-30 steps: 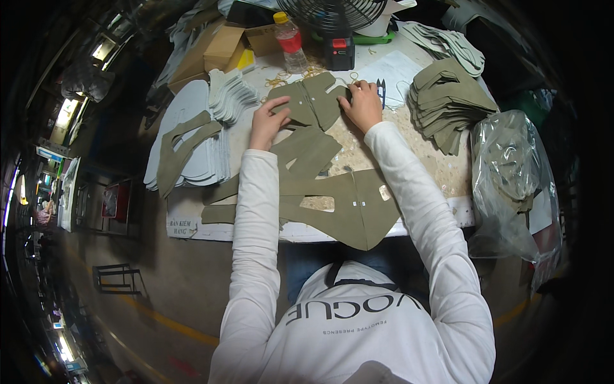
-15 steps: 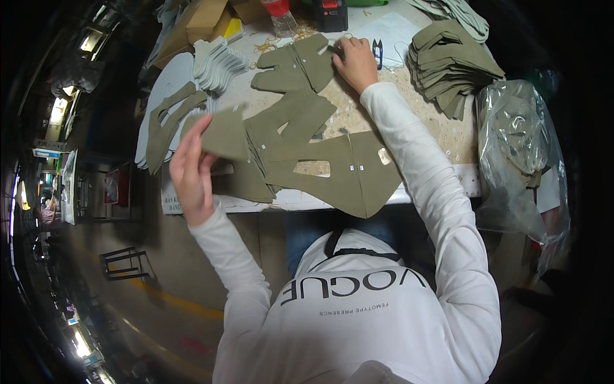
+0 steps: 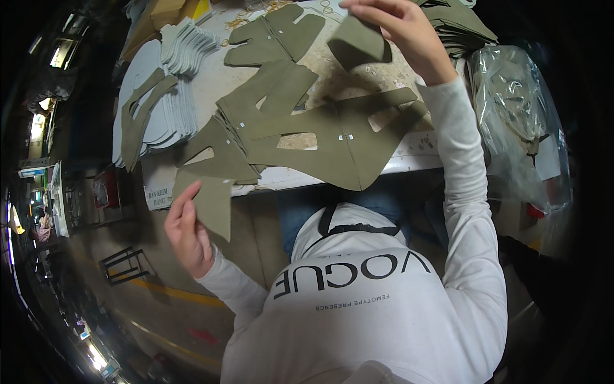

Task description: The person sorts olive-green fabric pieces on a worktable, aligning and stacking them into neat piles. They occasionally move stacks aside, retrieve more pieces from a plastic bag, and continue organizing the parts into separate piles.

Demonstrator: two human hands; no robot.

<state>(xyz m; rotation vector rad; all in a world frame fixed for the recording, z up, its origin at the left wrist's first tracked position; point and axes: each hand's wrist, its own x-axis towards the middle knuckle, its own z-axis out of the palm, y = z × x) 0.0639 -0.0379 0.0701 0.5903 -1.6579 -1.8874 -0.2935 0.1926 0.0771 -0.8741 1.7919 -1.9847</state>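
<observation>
My left hand (image 3: pixel 190 232) is closed on a flat olive cut piece (image 3: pixel 217 208), which hangs past the table's front edge. At the far right of the table my right hand (image 3: pixel 414 37) grips another olive cut piece (image 3: pixel 359 43), lifted above the tabletop and curving down from the fingers. Between the hands lies a wide olive cut piece (image 3: pixel 326 150) with slots, a centre line and small white labels. Overlapping its left side are more olive pieces (image 3: pixel 272 93). A split pair of olive pieces (image 3: pixel 275 40) rests farther back.
Stacked pale grey pieces (image 3: pixel 187 50) and rounded grey pieces (image 3: pixel 167 118) occupy the left, with olive strips (image 3: pixel 142 109) on top. A stack of olive pieces (image 3: pixel 464 29) and a clear plastic bag (image 3: pixel 511 96) are at right. A cardboard box (image 3: pixel 167 13) stands far left.
My right hand has risen from the tabletop and moved right, now with an olive piece in it. My left hand has come down toward me, its piece now over the front edge.
</observation>
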